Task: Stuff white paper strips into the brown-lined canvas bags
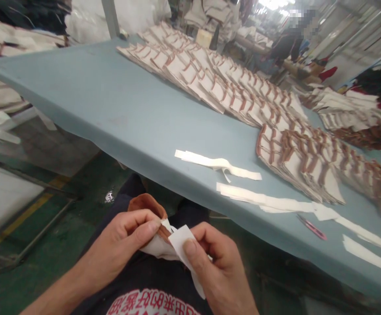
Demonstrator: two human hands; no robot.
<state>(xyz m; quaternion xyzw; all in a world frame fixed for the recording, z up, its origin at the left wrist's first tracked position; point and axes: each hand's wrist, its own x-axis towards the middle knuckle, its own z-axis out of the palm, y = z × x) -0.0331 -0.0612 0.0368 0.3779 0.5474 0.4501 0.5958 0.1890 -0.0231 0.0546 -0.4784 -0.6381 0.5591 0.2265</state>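
Over my lap, my left hand [134, 232] pinches the edge of a fabric piece [146, 203], brown on one part and off-white on another. Between my right thumb and fingers is a white strip [180, 243], held by my right hand [215, 262]. The strip's upper end lies close against the fabric's edge, near my left fingertips. A small white bit [166, 225] shows at the left thumb; whether it belongs to the same strip I cannot tell. My fingers hide part of the fabric.
White strips [276, 203] lie near the front edge of the blue-covered table [79, 92], with pink thread snips [312, 227] beside them. Stacked off-white pieces with brown trim [216, 87] run along the back. A person [287, 43] is in the background.
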